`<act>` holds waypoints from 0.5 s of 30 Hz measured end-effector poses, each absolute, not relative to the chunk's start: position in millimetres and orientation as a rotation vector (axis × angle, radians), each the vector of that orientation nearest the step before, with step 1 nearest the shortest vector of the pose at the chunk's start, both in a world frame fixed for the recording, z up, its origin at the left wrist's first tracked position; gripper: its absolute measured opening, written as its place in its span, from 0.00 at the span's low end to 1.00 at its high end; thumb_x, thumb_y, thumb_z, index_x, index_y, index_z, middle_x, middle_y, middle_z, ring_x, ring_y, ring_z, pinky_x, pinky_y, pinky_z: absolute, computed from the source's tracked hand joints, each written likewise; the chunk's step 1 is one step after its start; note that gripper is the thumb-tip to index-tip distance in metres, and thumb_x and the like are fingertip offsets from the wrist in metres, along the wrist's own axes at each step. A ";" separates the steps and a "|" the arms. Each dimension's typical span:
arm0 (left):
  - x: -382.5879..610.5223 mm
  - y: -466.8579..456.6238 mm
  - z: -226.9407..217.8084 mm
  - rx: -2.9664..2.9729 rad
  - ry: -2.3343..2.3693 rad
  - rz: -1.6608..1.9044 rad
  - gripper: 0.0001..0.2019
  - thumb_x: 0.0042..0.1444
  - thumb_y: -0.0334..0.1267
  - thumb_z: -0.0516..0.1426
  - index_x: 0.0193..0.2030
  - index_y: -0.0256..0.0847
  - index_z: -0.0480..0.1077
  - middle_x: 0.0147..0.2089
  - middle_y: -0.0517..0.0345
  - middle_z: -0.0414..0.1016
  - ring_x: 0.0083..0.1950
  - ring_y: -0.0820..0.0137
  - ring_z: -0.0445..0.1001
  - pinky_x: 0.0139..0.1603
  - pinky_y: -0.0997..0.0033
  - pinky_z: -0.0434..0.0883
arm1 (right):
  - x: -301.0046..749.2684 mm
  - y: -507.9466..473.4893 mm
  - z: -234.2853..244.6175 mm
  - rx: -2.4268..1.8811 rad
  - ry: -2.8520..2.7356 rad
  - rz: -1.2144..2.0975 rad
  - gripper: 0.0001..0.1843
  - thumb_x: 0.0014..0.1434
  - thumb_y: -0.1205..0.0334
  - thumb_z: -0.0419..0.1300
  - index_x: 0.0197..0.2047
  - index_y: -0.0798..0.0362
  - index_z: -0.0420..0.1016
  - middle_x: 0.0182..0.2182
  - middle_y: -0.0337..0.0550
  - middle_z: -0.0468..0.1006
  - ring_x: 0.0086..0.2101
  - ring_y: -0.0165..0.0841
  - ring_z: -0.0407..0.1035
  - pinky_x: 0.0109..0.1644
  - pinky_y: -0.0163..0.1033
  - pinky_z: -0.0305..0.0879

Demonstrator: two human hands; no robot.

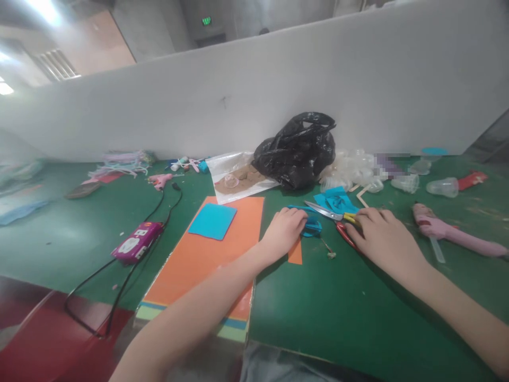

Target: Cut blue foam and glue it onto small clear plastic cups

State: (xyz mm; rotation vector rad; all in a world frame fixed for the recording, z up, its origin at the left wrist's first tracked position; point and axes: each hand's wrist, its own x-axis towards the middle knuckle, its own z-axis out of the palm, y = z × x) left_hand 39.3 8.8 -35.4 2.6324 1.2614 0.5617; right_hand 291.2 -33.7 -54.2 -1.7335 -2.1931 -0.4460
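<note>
Blue scraps (313, 228) on the green bench (310, 313), under the fingertips of the left hand (285, 229); pinched or just pressed, can't tell. Right hand (379, 229) wrapped round handles of scissors (337, 216), tips toward left hand. Hands apart. Step looks like cutting; next move probably calls for steadying blue, lining up blades. Orange strip (295, 253) beside left hand; orange sheets (246, 223) further left; black bag (304, 151) behind.

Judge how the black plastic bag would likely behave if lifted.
The black plastic bag would probably feel floppy, since its skin is creased and crumpled. Its glossy surface may be slightly slippery. It looks bulky, but any contents are hidden, so its weight is uncertain.
</note>
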 end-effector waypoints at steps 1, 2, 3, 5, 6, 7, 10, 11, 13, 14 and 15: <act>38.9 8.7 -34.5 2.613 1.255 0.588 0.12 0.72 0.35 0.48 0.47 0.38 0.72 0.45 0.52 0.78 0.48 0.62 0.73 0.53 0.63 0.68 | 290.3 -34.2 -54.1 -1.756 -2.205 -0.538 0.23 0.71 0.52 0.49 0.45 0.61 0.79 0.44 0.63 0.79 0.45 0.54 0.70 0.43 0.52 0.65; 38.6 8.2 -33.6 2.591 1.251 0.620 0.11 0.72 0.35 0.48 0.47 0.38 0.72 0.45 0.52 0.78 0.48 0.63 0.73 0.52 0.63 0.68 | 289.4 -34.9 -53.1 -1.777 -2.210 -0.616 0.23 0.71 0.51 0.50 0.44 0.61 0.79 0.43 0.62 0.79 0.43 0.54 0.70 0.42 0.51 0.66; 38.2 7.4 -32.9 2.568 1.246 0.652 0.11 0.72 0.35 0.49 0.47 0.38 0.72 0.44 0.51 0.78 0.47 0.63 0.73 0.51 0.63 0.68 | 288.2 -35.8 -51.3 -1.787 -2.207 -0.676 0.23 0.71 0.51 0.51 0.43 0.61 0.79 0.41 0.61 0.79 0.42 0.53 0.70 0.40 0.50 0.66; 37.5 5.3 -32.0 2.520 1.232 0.713 0.10 0.72 0.36 0.49 0.47 0.39 0.71 0.42 0.52 0.76 0.46 0.63 0.73 0.49 0.64 0.69 | 284.7 -38.2 -46.0 -1.751 -2.182 -0.741 0.21 0.70 0.52 0.52 0.41 0.59 0.78 0.38 0.59 0.79 0.41 0.52 0.70 0.39 0.50 0.65; 37.3 4.1 -31.8 2.495 1.219 0.739 0.09 0.71 0.36 0.50 0.47 0.39 0.70 0.41 0.53 0.76 0.45 0.63 0.72 0.48 0.64 0.69 | 281.9 -39.8 -42.9 -1.704 -2.168 -0.744 0.19 0.70 0.53 0.52 0.40 0.58 0.77 0.38 0.58 0.79 0.41 0.51 0.70 0.40 0.50 0.66; 37.3 3.0 -31.8 2.469 1.200 0.762 0.08 0.71 0.35 0.50 0.47 0.40 0.70 0.41 0.53 0.75 0.45 0.63 0.72 0.47 0.65 0.69 | 278.4 -41.7 -39.9 -1.631 -2.163 -0.719 0.18 0.71 0.54 0.51 0.40 0.57 0.76 0.39 0.57 0.79 0.41 0.50 0.71 0.42 0.50 0.66; 38.8 -0.9 -31.6 2.378 1.124 0.831 0.05 0.69 0.33 0.52 0.45 0.42 0.69 0.41 0.55 0.74 0.46 0.64 0.71 0.48 0.65 0.68 | 263.7 -48.2 -33.6 -1.340 -2.168 -0.527 0.15 0.73 0.58 0.49 0.41 0.54 0.75 0.41 0.53 0.81 0.44 0.46 0.72 0.50 0.49 0.67; 39.8 -2.6 -31.2 2.339 1.101 0.852 0.04 0.68 0.32 0.52 0.45 0.42 0.68 0.41 0.56 0.74 0.46 0.64 0.71 0.49 0.65 0.68 | 258.4 -50.4 -32.9 -1.267 -2.167 -0.465 0.15 0.73 0.58 0.49 0.43 0.54 0.75 0.42 0.52 0.81 0.44 0.45 0.72 0.51 0.49 0.67; 42.6 -7.0 -29.4 2.243 1.077 0.882 0.03 0.67 0.31 0.53 0.44 0.43 0.67 0.41 0.57 0.73 0.46 0.65 0.71 0.49 0.65 0.68 | 249.1 -54.0 -33.7 -1.189 -2.189 -0.398 0.15 0.73 0.56 0.50 0.46 0.54 0.74 0.42 0.52 0.82 0.45 0.45 0.73 0.52 0.49 0.67; 44.2 -9.8 -28.3 2.185 1.076 0.891 0.03 0.67 0.32 0.54 0.44 0.43 0.67 0.41 0.58 0.72 0.45 0.66 0.70 0.49 0.66 0.67 | 245.9 -55.2 -34.9 -1.170 -2.205 -0.384 0.15 0.73 0.55 0.51 0.47 0.54 0.74 0.43 0.52 0.82 0.45 0.46 0.73 0.51 0.49 0.67; 45.7 -12.7 -27.1 2.124 1.079 0.896 0.03 0.66 0.32 0.54 0.45 0.43 0.66 0.40 0.59 0.71 0.44 0.66 0.70 0.48 0.66 0.67 | 243.7 -55.8 -36.3 -1.156 -2.226 -0.375 0.15 0.73 0.54 0.51 0.48 0.54 0.74 0.43 0.52 0.82 0.45 0.46 0.73 0.51 0.50 0.67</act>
